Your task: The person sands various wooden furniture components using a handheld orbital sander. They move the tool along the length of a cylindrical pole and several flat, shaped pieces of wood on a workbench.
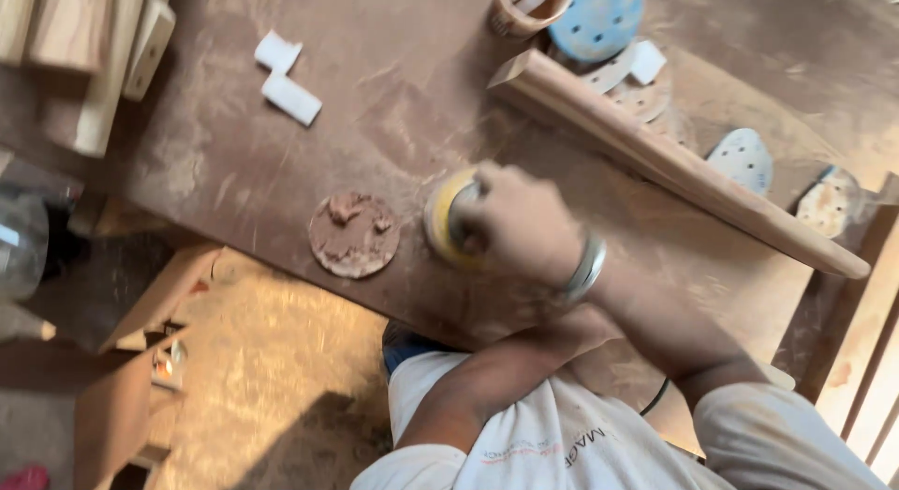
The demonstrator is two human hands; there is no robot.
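One hand (515, 223), my right, is clamped on the yellow pad (442, 218) right of the worn disc (354, 234); I'd keep it flat on the desk (393, 96), left hand unseen.

One hand forward at the frame's centre, the other arm folded across beneath it.

The right hand (515, 223) sits at the middle of the frame, fingers curled closed and blurred, its back turned up. A metal bangle circles the wrist. Its forearm runs down toward the lower right. The left forearm crosses low in the frame, bent at the elbow; its hand is hidden.
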